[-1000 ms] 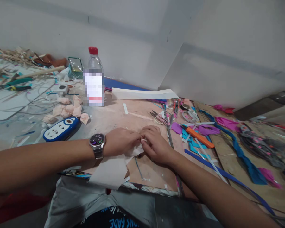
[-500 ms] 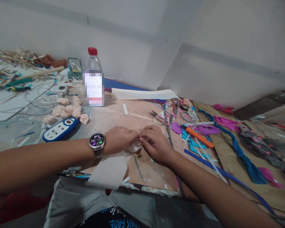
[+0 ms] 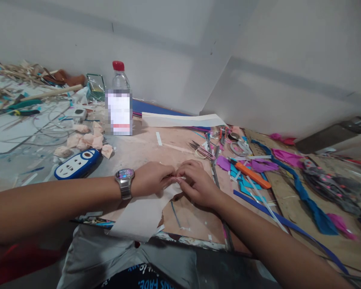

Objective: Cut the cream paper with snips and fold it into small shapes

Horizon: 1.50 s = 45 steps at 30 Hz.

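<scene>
My left hand (image 3: pixel 153 176), a watch (image 3: pixel 124 180) on its wrist, is closed in a pinch. Fingertip to fingertip with it, my right hand (image 3: pixel 197 182) also pinches. Between them shows a thin white strip (image 3: pixel 179 178), perhaps paper; the fingers cover most of it. Below the left hand a white sheet of paper (image 3: pixel 138 216) lies at the table's front edge and hangs slightly over it. A short dark blue strip (image 3: pixel 175 214) lies on the tabletop just below my right hand.
Scissors (image 3: pixel 203 150) and an orange utility knife (image 3: pixel 252 174) lie to the right among coloured scraps. Crumpled peach paper pieces (image 3: pixel 86 140) and a blue-white power strip (image 3: pixel 77 164) are left. A red-capped bottle (image 3: pixel 120 80) stands behind a lit phone (image 3: pixel 120 114).
My left hand has rolled, turning the watch face away. The fingertips stay together, and a white strip end now shows between them. Other things stay put.
</scene>
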Each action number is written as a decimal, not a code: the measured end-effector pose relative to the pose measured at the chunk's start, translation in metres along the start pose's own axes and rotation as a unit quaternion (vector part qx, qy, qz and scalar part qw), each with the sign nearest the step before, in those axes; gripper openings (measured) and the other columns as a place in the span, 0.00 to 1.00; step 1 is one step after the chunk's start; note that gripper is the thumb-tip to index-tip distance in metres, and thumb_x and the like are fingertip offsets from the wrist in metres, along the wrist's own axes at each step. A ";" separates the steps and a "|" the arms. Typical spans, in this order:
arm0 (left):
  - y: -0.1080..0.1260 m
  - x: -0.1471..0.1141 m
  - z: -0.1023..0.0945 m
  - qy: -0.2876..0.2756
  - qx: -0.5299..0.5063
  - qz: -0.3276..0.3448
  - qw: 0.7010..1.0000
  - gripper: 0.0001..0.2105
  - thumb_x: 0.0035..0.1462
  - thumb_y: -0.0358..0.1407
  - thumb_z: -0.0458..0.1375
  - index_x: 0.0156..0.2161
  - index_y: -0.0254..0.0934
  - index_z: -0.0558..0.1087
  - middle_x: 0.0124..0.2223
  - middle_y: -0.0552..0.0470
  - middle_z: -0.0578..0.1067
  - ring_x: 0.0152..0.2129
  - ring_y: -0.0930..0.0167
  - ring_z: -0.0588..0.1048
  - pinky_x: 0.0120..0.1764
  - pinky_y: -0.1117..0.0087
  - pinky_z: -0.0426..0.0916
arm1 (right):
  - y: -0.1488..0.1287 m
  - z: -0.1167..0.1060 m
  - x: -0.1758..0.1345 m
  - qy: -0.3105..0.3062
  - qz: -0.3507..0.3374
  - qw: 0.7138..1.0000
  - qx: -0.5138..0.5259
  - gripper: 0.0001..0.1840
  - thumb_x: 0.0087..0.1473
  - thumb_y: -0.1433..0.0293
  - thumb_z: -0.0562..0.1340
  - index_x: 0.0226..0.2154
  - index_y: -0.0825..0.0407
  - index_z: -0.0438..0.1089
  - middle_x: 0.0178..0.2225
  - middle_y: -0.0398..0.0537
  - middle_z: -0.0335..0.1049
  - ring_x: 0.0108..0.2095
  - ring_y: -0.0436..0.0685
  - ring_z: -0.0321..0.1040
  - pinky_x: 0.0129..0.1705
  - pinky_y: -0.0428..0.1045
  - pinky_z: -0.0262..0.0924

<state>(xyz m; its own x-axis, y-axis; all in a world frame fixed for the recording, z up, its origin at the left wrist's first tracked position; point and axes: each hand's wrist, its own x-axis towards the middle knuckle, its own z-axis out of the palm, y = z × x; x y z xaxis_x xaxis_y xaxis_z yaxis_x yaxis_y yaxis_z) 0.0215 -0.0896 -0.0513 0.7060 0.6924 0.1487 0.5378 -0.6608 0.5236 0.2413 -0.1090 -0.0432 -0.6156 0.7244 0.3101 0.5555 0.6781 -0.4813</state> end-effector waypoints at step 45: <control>-0.013 0.005 -0.004 -0.074 -0.279 0.016 0.957 0.15 0.64 0.44 0.57 0.31 0.34 0.72 0.27 0.56 0.70 0.24 0.76 0.65 0.29 0.75 0.57 | 0.001 -0.002 0.000 0.032 -0.025 0.999 -0.004 0.03 0.61 0.69 0.62 0.35 0.49 0.72 0.33 0.48 0.76 0.43 0.61 0.68 0.49 0.60 0.58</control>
<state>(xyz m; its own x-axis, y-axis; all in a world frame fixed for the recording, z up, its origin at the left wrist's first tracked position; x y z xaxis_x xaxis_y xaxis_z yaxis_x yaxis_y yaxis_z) 0.0159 -0.0760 -0.0540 0.7971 0.5994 0.0733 0.2139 -0.3937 0.8940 0.2430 -0.1083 -0.0421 -0.6053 0.6961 0.3859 0.5295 0.7142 -0.4578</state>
